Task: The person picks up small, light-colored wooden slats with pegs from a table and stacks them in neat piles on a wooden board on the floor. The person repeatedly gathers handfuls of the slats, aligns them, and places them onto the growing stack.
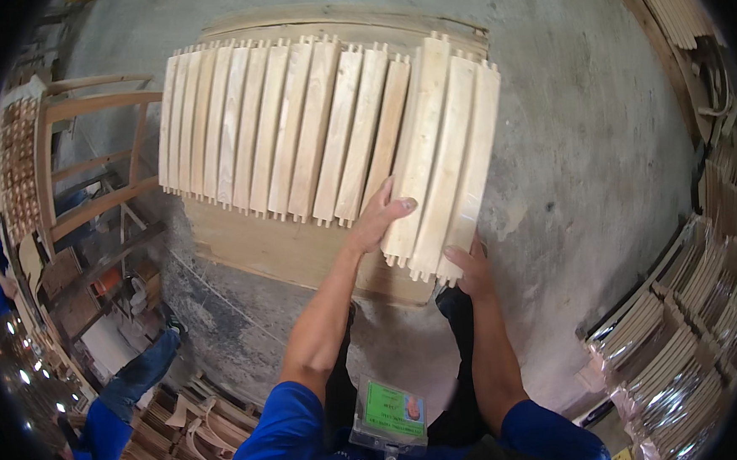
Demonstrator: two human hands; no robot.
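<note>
Between my two hands is a bundle of several pale wooden slats with small tenons at their ends. My left hand is closed on the bundle's left side, its thumb lying over the top. My right hand grips the lower right corner, thumb on the face and the other fingers hidden behind. Left of the bundle, a long row of similar wooden slats stands side by side on a wooden board. The held slats reach past the row at its right end.
A wooden frame rack stands at the left, with a stack of wood pieces beside it. Another person in blue is at the lower left. Wrapped bundles of wood parts lie at the right on the concrete floor.
</note>
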